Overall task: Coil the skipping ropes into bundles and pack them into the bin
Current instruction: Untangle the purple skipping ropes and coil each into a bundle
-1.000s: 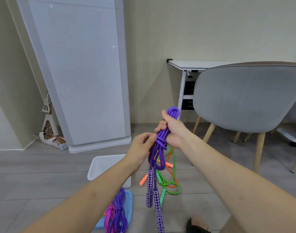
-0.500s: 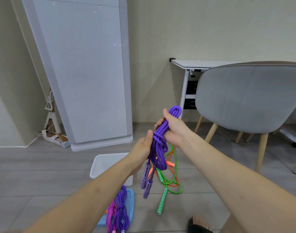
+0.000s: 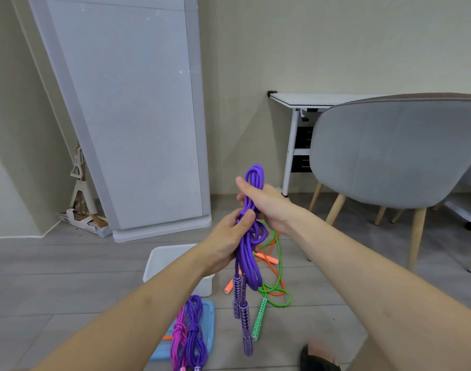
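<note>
— What's lowest, right by the person's feet?

— A blue tray (image 3: 208, 314) on the floor, with two tied bundles lying on it side by side: a pink rope bundle (image 3: 178, 341) and a purple rope bundle (image 3: 194, 336). Just beyond the tray stands a white bin (image 3: 159, 259), partly hidden by the left forearm.

— And the hands?

— Both are raised on a purple skipping rope (image 3: 249, 236), gathered into long loops. The left hand (image 3: 225, 243) grips the middle of the hank, thumb pressed across a wrap of cord. The right hand (image 3: 266, 203) holds it higher up, fingers curled behind the strands, with the top loop sticking out above. The rope's two patterned purple handles (image 3: 241, 301) dangle below, clear of the floor.

— Anything loose on the floor?

— A green skipping rope (image 3: 278, 266) and an orange skipping rope (image 3: 269, 259) lie tangled together just right of the bin, behind the hanging purple one.

— Further back?

— A grey chair (image 3: 395, 151) on wooden legs to the right, a white bench (image 3: 309, 100) behind it at the wall, and a tall white panel (image 3: 127, 111) leaning at left.
</note>
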{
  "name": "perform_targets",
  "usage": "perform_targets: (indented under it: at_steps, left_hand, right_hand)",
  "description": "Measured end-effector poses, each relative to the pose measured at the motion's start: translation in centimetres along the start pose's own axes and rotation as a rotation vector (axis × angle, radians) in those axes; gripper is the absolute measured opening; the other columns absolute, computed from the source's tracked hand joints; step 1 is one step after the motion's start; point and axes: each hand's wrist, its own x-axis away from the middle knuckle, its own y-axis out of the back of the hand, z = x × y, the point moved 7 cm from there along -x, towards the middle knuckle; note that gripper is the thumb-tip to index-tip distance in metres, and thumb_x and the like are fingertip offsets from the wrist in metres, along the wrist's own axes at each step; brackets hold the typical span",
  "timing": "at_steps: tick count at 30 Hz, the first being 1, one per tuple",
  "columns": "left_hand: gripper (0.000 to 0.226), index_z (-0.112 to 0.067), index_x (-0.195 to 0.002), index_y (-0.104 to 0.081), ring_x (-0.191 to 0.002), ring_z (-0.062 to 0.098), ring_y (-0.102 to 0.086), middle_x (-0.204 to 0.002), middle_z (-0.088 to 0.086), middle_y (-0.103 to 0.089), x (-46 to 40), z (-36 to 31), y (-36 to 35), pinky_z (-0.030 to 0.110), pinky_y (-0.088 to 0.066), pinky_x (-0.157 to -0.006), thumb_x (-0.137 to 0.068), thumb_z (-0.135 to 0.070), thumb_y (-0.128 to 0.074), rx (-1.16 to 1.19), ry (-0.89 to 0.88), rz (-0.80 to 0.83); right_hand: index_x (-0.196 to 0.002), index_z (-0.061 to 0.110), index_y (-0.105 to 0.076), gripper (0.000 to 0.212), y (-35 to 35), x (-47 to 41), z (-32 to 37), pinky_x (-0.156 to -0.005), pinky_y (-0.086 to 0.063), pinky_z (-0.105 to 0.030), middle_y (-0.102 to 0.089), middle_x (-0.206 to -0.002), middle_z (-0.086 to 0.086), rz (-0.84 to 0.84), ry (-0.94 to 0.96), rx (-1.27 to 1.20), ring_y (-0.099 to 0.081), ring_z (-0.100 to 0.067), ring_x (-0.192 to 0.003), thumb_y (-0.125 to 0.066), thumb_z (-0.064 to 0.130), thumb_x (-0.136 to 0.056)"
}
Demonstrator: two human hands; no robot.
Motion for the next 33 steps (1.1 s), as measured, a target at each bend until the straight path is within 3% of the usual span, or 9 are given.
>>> perform_targets:
  at_steps: [3, 8, 11, 14, 16, 21, 24, 27, 33]
  left_hand:
    - [0.042, -0.007, -0.107, -0.059, -0.055, 0.014, -0.05, -0.076, 0.006, -0.052, 0.0, -0.3, -0.1, 0.026, -0.05, -0.053, -0.089, -0.045, -0.061, 0.054, 0.023, -0.046]
    - [0.039, -0.01, -0.097, -0.068, -0.058, 0.018, -0.053, -0.073, 0.006, -0.062, -0.1, -2.3, 1.4, 0.026, -0.047, -0.056, -0.098, -0.047, -0.054, 0.156, -0.028, -0.121]
    - [0.04, -0.01, -0.109, -0.068, -0.06, 0.016, -0.06, -0.08, 0.002, -0.071, -0.2, -3.4, 2.3, 0.024, -0.049, -0.057, -0.102, -0.044, -0.048, 0.236, -0.044, -0.177]
    - [0.045, -0.008, -0.12, -0.065, -0.062, 0.017, -0.06, -0.088, 0.002, -0.071, -0.6, -4.1, 3.5, 0.026, -0.052, -0.059, -0.101, -0.046, -0.05, 0.291, -0.06, -0.266]
    - [0.041, -0.009, -0.109, -0.068, -0.063, 0.018, -0.06, -0.088, 0.004, -0.071, -0.8, -4.6, 4.2, 0.028, -0.05, -0.065, -0.1, -0.046, -0.051, 0.311, -0.082, -0.306]
    - [0.04, -0.012, -0.102, -0.066, -0.06, 0.016, -0.056, -0.084, 0.005, -0.069, -0.9, -5.1, 5.4, 0.028, -0.043, -0.057, -0.099, -0.05, -0.054, 0.33, -0.112, -0.397]
    - [0.044, -0.012, -0.101, -0.066, -0.055, 0.016, -0.052, -0.071, 0.007, -0.062, -1.0, -5.2, 6.5, 0.027, -0.04, -0.052, -0.098, -0.054, -0.054, 0.348, -0.129, -0.49]
    - [0.048, -0.012, -0.1, -0.068, -0.051, 0.016, -0.049, -0.065, 0.007, -0.059, -0.8, -5.5, 7.3, 0.024, -0.04, -0.047, -0.096, -0.058, -0.053, 0.381, -0.114, -0.564]
    - [0.047, -0.011, -0.108, -0.066, -0.056, 0.013, -0.059, -0.077, 0.006, -0.064, -1.2, -5.4, 7.6, 0.023, -0.047, -0.051, -0.099, -0.055, -0.052, 0.442, -0.125, -0.607]
  right_hand:
    - [-0.101, 0.01, -0.06, 0.049, -0.4, 0.5, 0.1, -0.093, -0.053, -0.043, -0.061, -0.101, -0.012, 0.077, -0.027, -0.112, -0.064, -0.023, -0.083, -0.062, 0.059, -0.093]
    - [-0.116, 0.012, -0.066, 0.065, 0.4, 0.8, -1.6, -0.084, -0.052, -0.039, -0.074, -0.097, -0.004, 0.099, -0.028, -0.142, -0.068, -0.016, -0.082, -0.045, 0.07, -0.096]
    - [-0.112, 0.015, -0.061, 0.037, 1.2, 0.9, -3.6, -0.077, -0.048, -0.039, -0.072, -0.091, -0.004, 0.001, -0.059, -0.105, -0.068, -0.02, -0.08, -0.042, 0.046, -0.106]
    - [-0.105, 0.014, -0.057, 0.012, 0.6, 1.4, -5.0, -0.073, -0.045, -0.036, -0.073, -0.091, -0.006, 0.074, -0.06, 0.02, -0.069, -0.019, -0.076, -0.046, 0.015, -0.101]
    - [-0.1, 0.015, -0.056, 0.019, -0.7, 2.2, -5.6, -0.076, -0.044, -0.036, -0.074, -0.089, -0.004, 0.182, -0.065, 0.111, -0.07, -0.018, -0.08, -0.044, 0.002, -0.093]
    - [-0.106, 0.017, -0.055, 0.026, -3.1, 3.4, -5.7, -0.086, -0.043, -0.037, -0.074, -0.113, -0.011, 0.337, -0.041, 0.153, -0.071, -0.028, -0.11, -0.058, 0.01, -0.081]
    - [-0.117, 0.014, -0.053, 0.033, -3.8, 3.6, -6.2, -0.086, -0.043, -0.038, -0.073, -0.11, -0.005, 0.386, -0.047, 0.168, -0.072, -0.02, -0.098, -0.067, 0.009, -0.087]
    - [-0.123, 0.013, -0.052, 0.045, -4.9, 3.9, -6.8, -0.082, -0.042, -0.036, -0.073, -0.106, -0.007, 0.47, -0.042, 0.191, -0.069, -0.018, -0.091, -0.076, 0.022, -0.086]
    - [-0.093, 0.013, -0.065, 0.014, -5.7, 3.1, -5.7, -0.058, -0.041, -0.011, -0.059, -0.083, -0.004, 0.238, 0.07, 0.155, -0.053, -0.012, -0.074, -0.073, 0.024, -0.094]
